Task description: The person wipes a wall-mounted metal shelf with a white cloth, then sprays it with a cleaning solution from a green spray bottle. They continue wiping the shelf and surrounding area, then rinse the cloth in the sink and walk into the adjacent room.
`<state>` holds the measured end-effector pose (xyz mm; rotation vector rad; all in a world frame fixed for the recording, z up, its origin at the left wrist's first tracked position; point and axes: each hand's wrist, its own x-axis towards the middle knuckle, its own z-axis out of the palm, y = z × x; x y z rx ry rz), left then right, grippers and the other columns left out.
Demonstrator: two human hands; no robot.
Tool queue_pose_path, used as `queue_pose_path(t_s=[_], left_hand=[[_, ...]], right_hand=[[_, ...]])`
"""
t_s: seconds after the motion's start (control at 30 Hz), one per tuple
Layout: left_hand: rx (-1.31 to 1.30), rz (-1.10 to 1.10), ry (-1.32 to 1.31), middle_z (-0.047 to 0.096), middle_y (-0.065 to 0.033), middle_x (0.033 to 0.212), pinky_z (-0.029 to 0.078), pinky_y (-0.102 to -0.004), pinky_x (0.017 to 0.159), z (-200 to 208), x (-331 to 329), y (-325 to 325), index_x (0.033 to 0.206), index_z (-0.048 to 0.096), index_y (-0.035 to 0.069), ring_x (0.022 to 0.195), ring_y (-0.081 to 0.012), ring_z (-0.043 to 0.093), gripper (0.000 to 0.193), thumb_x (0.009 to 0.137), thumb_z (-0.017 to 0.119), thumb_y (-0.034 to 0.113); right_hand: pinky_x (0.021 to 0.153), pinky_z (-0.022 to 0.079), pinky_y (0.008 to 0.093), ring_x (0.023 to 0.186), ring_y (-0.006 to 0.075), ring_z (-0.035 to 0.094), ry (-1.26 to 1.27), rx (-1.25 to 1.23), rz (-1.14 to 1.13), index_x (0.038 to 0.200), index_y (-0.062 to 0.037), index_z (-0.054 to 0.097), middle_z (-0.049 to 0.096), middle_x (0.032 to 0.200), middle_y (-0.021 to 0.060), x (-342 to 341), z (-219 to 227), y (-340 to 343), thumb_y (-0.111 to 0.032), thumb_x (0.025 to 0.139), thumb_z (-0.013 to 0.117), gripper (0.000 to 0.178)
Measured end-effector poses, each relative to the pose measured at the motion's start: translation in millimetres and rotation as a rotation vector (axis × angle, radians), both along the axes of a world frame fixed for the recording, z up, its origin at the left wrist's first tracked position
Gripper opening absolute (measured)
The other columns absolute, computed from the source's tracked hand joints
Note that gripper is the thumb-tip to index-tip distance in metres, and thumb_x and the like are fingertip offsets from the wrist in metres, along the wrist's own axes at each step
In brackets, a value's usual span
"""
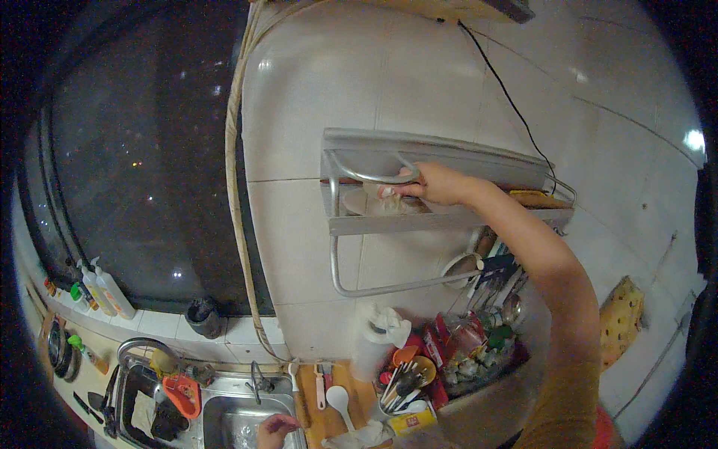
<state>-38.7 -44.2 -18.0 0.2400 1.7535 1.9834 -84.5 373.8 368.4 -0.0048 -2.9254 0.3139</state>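
My right hand reaches up to the grey metal shelf on the tiled wall. Its fingers are closed around a whitish, crumpled cloth, pressed low inside the shelf near its left end. The cloth is small and blurred. A bent metal rail crosses just above the fingers. My left hand is low at the lower edge, over the right side of the steel sink basin. Its fingers are loosely curled and apart, with nothing visible in them.
Below the shelf, utensils hang beside a white paper roll, a utensil holder and a heap of packages. A white spoon lies on a wooden board. An orange strainer basket sits at the sink; bottles line the windowsill.
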Motion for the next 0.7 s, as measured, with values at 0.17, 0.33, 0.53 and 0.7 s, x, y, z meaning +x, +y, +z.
queue_pose_path(t_s=[0.17,0.33,0.53,0.7], left_hand=[[-0.052,-0.124,-0.026,0.059,-0.0072,0.079,0.046,-0.0291,0.072,7,17,6,0.078,0.057,0.001,0.076,-0.0170,0.057,0.009,0.075,0.051,-0.005],[0.029,-0.264,0.071,0.058,-0.0049,0.080,0.042,-0.0279,0.073,-10,16,-3,0.084,0.058,0.004,0.078,-0.0161,0.054,0.010,0.077,0.051,0.004],[0.055,-0.281,0.023,0.056,-0.0030,0.076,0.041,-0.0268,0.067,-31,13,-17,0.082,0.057,0.004,0.073,-0.0142,0.051,0.008,0.077,0.053,0.007],[0.143,-0.274,0.026,0.057,-0.0043,0.076,0.043,-0.0275,0.065,-45,11,-27,0.081,0.057,0.002,0.071,-0.0145,0.053,0.007,0.077,0.051,0.002]], right_hand=[[0.067,0.042,0.0291,0.074,0.0152,0.053,-0.011,-0.053,0.137,0.085,0.0006,0.059,0.061,0.088,0.0098,25,-1,-12,-0.026,0.081,0.054,0.028],[0.064,0.042,0.0307,0.070,0.0190,0.053,-0.112,-0.014,-0.130,0.077,0.0012,0.059,0.061,0.085,0.0111,36,11,-77,-0.020,0.079,0.049,0.024],[0.066,0.045,0.0441,0.074,0.0363,0.057,0.170,0.516,0.260,0.076,-0.0029,0.060,0.058,0.078,0.0197,11,-11,-73,-0.017,0.074,0.047,0.019],[0.070,0.039,0.0307,0.080,0.0184,0.049,-0.065,0.221,-0.094,0.090,-0.0013,0.055,0.056,0.087,0.0085,8,0,-119,-0.017,0.081,0.041,0.023]])
